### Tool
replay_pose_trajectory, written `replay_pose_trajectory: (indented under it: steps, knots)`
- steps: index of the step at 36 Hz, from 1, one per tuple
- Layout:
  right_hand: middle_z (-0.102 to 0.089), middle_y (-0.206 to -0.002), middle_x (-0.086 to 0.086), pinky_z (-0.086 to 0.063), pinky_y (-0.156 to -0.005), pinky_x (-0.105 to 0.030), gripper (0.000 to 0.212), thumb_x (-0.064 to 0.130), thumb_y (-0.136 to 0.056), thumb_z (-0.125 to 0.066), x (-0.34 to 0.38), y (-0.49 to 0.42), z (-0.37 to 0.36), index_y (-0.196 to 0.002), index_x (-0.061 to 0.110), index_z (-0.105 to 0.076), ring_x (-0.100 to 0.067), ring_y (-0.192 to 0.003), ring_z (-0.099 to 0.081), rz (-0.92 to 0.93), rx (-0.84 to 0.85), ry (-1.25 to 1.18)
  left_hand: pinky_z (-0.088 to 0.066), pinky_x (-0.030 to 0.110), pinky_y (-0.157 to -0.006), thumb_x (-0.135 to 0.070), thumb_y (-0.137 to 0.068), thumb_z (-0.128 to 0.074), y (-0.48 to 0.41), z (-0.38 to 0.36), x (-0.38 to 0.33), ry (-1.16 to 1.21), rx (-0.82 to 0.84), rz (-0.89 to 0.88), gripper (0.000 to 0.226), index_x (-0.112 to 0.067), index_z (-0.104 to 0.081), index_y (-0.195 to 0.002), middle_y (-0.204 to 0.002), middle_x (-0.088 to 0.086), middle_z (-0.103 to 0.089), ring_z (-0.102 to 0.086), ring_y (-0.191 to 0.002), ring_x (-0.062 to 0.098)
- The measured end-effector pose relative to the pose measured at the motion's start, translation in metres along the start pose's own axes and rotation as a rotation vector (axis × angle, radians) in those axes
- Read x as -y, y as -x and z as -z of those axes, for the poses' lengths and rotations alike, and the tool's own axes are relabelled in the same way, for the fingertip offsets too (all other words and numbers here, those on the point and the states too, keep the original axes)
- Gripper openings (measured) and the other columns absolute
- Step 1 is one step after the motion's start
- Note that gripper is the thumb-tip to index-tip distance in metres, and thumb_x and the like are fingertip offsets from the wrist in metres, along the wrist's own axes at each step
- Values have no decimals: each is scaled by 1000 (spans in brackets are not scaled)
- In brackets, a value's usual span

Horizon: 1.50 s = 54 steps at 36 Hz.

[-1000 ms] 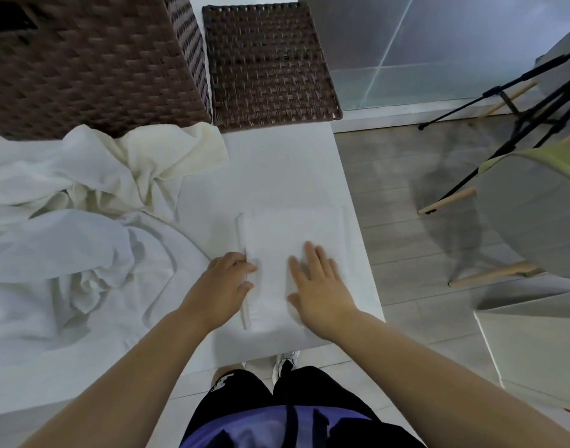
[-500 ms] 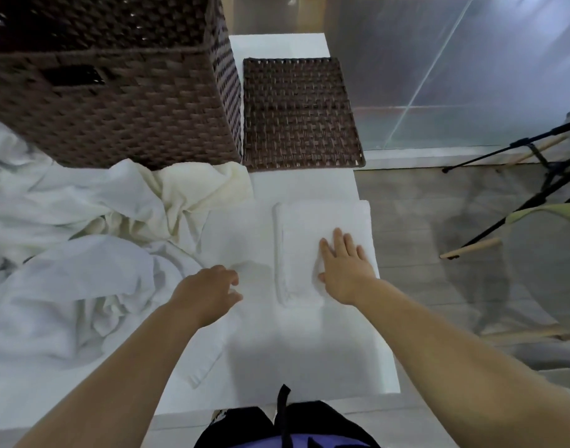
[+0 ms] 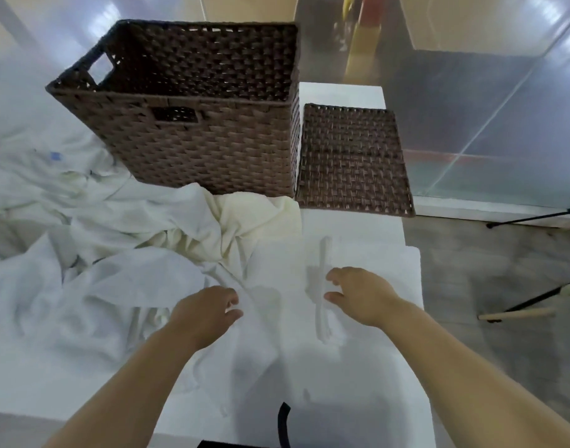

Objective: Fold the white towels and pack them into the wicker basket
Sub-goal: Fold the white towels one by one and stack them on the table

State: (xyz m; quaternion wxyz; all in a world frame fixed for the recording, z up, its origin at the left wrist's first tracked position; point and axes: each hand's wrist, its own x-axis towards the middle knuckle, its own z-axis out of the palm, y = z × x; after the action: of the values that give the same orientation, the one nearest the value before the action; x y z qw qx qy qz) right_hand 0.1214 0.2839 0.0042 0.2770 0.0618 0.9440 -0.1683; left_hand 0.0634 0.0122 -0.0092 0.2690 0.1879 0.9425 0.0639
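A white folded towel (image 3: 367,257) lies on the right part of the white table (image 3: 351,389). My right hand (image 3: 362,295) curls its fingers and thumb round the towel's left folded edge, which looks slightly raised. My left hand (image 3: 209,313) hovers loosely curled over the edge of the rumpled heap of white and cream towels (image 3: 115,253) and grips nothing that I can see. The brown wicker basket (image 3: 193,150) stands open at the back of the table, behind the heap. No towel is visible inside it.
The basket's flat wicker lid (image 3: 351,160) lies on the table right of the basket. The table's right edge runs close to the folded towel, with grey floor beyond. Black tripod legs (image 3: 535,218) and a wooden chair leg (image 3: 516,313) stand on that floor.
My view has tilted up, bringing the whole basket into sight. My right hand went from pressing flat on the folded towel to curling round its left edge. My left hand came off the towel.
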Motion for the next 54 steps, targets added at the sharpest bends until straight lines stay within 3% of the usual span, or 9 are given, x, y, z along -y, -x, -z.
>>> replay_pose_trajectory:
  steps: [7,13,24,31,34,36,42,50,54]
  knots:
    - [-48,-139,3,-43,-96,-33,45,43,-97,-44,53,-37,-12,-138,25,-42,-20,-122,-49,33,80,9,-44,24,-79,-42,-93,-49,-15,37,56,74,-159,31,23,-27,-61,-107,-99,-14,-55,-55,-94,7]
    - [-54,-133,2,-47,-94,-35,44,44,-96,-45,108,-82,-10,-134,23,-46,-19,-118,-53,-35,52,-43,-46,32,-88,-32,-93,-52,-54,76,121,73,-270,23,26,-20,-61,-114,-118,-3,-56,-52,-109,17]
    - [-49,-131,-3,-45,-95,-35,52,44,-94,-49,194,-158,1,-137,16,-41,-22,-117,-50,-82,-77,-272,-25,37,-111,-31,-96,-48,-137,104,218,-14,-193,37,51,-16,-36,-143,-147,8,-35,-29,-133,32]
    - [-42,-127,-4,-35,-102,-32,54,50,-88,-57,215,-180,0,-134,23,-48,-22,-122,-35,-139,-101,-352,-33,41,-106,-45,-77,-70,-136,91,238,91,35,72,81,-27,-28,-145,-148,4,-23,-27,-133,33]
    - [-55,-107,-3,-39,-95,-32,13,37,-91,-56,218,-189,-6,-92,25,-58,-22,-111,-43,-122,-102,-278,-35,36,-103,-42,-73,-74,-130,82,244,112,-13,79,76,-28,-37,-137,-138,2,-27,-31,-126,29]
    - [-59,-92,3,-46,-81,-30,14,29,-92,-55,219,-192,-7,-80,23,-55,-19,-97,-53,-147,-117,-354,-37,34,-100,-37,-73,-76,-127,78,248,121,-43,76,68,-26,-43,-131,-131,2,-30,-33,-121,27]
    - [-53,-78,4,-33,-53,-22,14,26,-100,-43,214,-184,14,-94,14,-47,-12,-69,-50,-207,-318,-545,-45,33,-89,-17,-87,-62,-121,75,265,73,-74,64,32,-19,-53,-118,-124,4,-45,-50,-108,25]
    - [-51,-74,6,-33,-52,-25,12,26,-100,-44,209,-158,64,-94,16,-46,-7,-65,-47,-132,-592,-494,-47,36,-89,-17,-94,-54,-102,100,266,250,-326,2,26,-16,-65,-118,-118,6,-66,-59,-109,28]
    - [-49,-76,6,-34,-52,-14,10,23,-99,-47,216,-134,96,-94,14,-48,-6,-65,-44,-55,-713,-545,-44,39,-90,-11,-95,-50,-87,133,254,283,-454,-37,26,-11,-62,-118,-119,11,-62,-56,-109,32]
